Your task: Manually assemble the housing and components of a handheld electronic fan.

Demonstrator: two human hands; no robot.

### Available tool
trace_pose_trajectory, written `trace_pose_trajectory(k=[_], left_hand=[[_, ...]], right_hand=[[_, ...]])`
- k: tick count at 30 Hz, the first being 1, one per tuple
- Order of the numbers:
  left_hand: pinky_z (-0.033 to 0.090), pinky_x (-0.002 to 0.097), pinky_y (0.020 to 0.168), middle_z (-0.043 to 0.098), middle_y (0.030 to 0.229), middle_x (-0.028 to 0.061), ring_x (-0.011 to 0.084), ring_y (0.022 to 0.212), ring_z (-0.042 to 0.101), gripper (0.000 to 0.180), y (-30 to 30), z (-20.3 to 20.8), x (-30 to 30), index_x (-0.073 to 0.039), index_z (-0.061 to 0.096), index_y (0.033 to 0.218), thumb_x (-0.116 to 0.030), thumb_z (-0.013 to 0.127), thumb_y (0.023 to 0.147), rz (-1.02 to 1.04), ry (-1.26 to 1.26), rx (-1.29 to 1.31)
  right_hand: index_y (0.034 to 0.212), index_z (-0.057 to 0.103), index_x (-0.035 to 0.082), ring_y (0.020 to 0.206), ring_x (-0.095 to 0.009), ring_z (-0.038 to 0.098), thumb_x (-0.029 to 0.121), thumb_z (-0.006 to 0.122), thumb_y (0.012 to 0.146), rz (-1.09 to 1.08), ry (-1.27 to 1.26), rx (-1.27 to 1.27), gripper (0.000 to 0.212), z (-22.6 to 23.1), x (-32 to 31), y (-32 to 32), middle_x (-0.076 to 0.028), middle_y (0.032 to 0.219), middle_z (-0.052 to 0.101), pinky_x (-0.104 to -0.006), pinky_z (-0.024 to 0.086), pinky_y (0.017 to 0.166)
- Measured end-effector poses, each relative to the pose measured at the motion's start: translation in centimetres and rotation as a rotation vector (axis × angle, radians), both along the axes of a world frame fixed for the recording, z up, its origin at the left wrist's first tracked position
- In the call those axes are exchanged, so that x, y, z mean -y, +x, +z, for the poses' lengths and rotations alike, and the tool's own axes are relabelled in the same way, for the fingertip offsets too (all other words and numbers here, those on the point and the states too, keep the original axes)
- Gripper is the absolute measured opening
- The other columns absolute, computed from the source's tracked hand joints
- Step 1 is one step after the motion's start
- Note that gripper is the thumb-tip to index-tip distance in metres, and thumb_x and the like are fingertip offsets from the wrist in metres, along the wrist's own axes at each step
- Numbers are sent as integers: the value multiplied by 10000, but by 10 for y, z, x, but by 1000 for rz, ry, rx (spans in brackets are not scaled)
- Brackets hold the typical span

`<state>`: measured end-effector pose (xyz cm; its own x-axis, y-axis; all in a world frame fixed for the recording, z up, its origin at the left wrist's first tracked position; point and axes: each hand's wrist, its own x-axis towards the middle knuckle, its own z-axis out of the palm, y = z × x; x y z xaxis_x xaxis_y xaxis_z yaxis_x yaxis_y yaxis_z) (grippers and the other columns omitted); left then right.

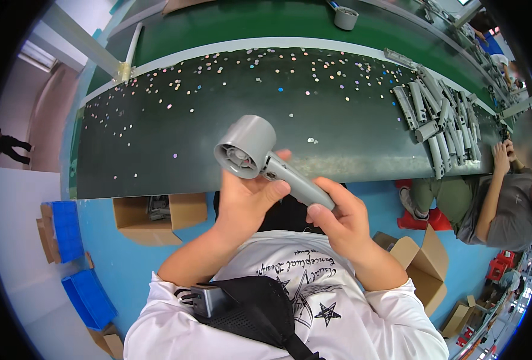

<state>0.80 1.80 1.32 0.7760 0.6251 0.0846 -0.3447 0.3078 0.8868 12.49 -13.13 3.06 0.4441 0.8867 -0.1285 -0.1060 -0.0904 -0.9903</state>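
Observation:
Between my two hands, just over the table's near edge, is a grey handheld fan (247, 144) with a round, barrel-shaped head and a slim handle. Its head points up and to the left, and blades show inside the ring opening. My left hand (248, 195) grips the fan below its head, thumb across the neck of the handle. The lower end of the handle is pinched by my right hand (341, 216), thumb and fingers on either side.
Grey handle housings (440, 120) lie piled at the table's right. Small round stickers dot the dark tabletop (230, 102). Past it runs a green conveyor belt (266, 24) carrying a grey fan head (346, 19). Cardboard boxes (152, 231) stand below. A co-worker (500, 204) sits at right.

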Motion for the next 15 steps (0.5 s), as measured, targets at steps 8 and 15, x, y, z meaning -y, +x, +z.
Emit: trace_pose_trajectory(k=[8,15], left_hand=[[468,393,996,277,1460,237,276,1243,467,1121,-6,5,-11,-90,121,1469,-211,900,672,215,427,2],[527,408,890,327,1410,241,299,1102,543,947,2,-13,-10,-107,212,1397,-245,863,724,296,683,76]], right_hand=[[1171,568,-43,712,-232,587,54,680,840,12,147,574,362,10,3,6,-139,892,612,-307,477,636],[1087,583,-32,567,-218,533,78,720,821,-93,176,773,319,11,2,1,-104,738,573,-319,423,497]])
